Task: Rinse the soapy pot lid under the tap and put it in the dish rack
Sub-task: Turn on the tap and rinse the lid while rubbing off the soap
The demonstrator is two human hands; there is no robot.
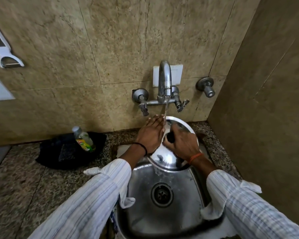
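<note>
A round steel pot lid [167, 159] is held tilted over the back of the sink [185, 192], under the tap [165, 78]. A thin stream of water [166, 109] falls from the spout onto the lid's upper part. My right hand [181, 142] is closed around the lid's black knob [170, 138]. My left hand [151, 133] lies flat with fingers spread on the lid's left side, touching the wet surface by the stream. No dish rack is in view.
A dish-soap bottle [84, 138] leans in a black tray [67, 150] on the granite counter [24, 187] left of the sink. A peeler [5, 54] hangs on the tiled wall. A side wall [266, 100] closes in on the right. The drain [162, 194] sits mid-sink.
</note>
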